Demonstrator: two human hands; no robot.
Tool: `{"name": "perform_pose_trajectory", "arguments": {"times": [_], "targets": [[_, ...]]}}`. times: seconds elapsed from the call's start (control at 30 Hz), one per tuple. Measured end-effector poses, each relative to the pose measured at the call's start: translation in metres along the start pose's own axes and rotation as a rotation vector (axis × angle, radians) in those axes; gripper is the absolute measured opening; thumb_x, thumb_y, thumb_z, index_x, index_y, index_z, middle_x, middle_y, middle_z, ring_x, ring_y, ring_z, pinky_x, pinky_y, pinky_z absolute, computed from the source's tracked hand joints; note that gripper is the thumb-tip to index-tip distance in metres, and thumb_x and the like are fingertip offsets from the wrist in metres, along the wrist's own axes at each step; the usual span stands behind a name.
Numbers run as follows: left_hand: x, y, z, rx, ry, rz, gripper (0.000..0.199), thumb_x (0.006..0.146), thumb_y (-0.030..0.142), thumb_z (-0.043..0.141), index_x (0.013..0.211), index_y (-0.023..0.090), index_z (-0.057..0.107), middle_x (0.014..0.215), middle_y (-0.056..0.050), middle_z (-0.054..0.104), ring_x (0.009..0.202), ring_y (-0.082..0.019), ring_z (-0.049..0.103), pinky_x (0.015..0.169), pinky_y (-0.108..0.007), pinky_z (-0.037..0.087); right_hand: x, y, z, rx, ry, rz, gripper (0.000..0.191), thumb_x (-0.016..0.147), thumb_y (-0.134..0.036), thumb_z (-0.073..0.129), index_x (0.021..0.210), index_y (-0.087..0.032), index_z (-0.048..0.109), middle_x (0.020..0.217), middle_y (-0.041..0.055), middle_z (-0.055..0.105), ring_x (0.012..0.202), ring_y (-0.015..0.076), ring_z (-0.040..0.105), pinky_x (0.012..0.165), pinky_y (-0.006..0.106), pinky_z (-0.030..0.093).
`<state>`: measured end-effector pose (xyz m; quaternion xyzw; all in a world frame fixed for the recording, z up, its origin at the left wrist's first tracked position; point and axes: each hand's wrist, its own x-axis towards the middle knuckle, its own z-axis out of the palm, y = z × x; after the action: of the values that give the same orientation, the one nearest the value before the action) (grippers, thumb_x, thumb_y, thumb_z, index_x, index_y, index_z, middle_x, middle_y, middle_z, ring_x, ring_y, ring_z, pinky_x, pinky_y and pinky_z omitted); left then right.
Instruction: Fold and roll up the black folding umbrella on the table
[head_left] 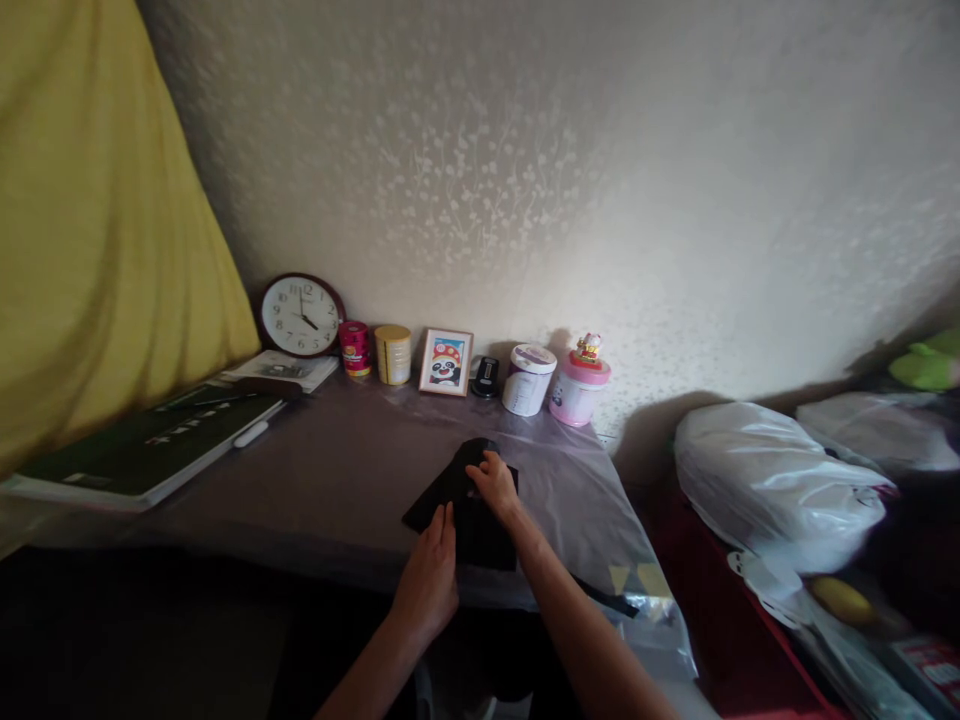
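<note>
Lying on the worktop (360, 460) beneath the fingers, a black cloth (486, 545) looks partly folded; its uneven outline suggests some straightening is left, though how much cannot be told. Its rounded end points away beyond the fingers, and its long axis seems to run that way too, partly hidden. The left hand (431, 570) rests straight, closed-up fingers on its left side; the right hand (496, 487) curls its fingers near the rounded end. Whether either grips cloth is unclear. Farther beyond the fingers stands a picture frame (446, 362).
</note>
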<state>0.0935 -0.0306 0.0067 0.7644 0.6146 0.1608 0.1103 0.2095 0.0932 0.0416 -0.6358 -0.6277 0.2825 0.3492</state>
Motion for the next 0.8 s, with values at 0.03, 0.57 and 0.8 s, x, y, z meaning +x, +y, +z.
{"name": "perform_pose_trajectory", "arguments": {"times": [0.03, 0.57, 0.8], "targets": [[0.0, -0.001, 0.001, 0.007, 0.007, 0.001, 0.075, 0.065, -0.006, 0.034, 0.137, 0.003, 0.014, 0.145, -0.023, 0.024, 0.133, -0.026, 0.026, 0.105, -0.037, 0.032, 0.0, -0.001, 0.002, -0.028, -0.007, -0.004, 0.044, 0.075, -0.02, 0.058, 0.117, -0.007, 0.053, 0.075, 0.0043, 0.067, 0.074, 0.017, 0.063, 0.06, 0.023, 0.046], [-0.005, 0.004, -0.012, 0.196, 0.073, 0.032, 0.084, 0.073, -0.003, 0.039, 0.143, 0.023, 0.001, 0.114, -0.011, 0.052, 0.103, -0.021, 0.054, 0.091, -0.036, 0.04, -0.012, -0.017, 0.004, -0.188, -0.136, -0.122, 0.026, 0.084, -0.02, 0.048, 0.107, -0.015, 0.06, 0.075, 0.002, 0.071, 0.077, 0.0146, 0.065, 0.068, 0.022, 0.042], [-0.004, 0.004, -0.005, 0.136, 0.041, -0.043, 0.069, 0.074, -0.002, 0.036, 0.14, 0.008, 0.019, 0.124, -0.016, 0.047, 0.114, -0.022, 0.048, 0.097, -0.032, 0.037, -0.036, -0.002, 0.002, -0.036, -0.099, -0.448, 0.02, 0.085, -0.019, 0.049, 0.1, -0.019, 0.062, 0.079, 0.0001, 0.07, 0.076, 0.0133, 0.063, 0.073, 0.024, 0.045]]}}
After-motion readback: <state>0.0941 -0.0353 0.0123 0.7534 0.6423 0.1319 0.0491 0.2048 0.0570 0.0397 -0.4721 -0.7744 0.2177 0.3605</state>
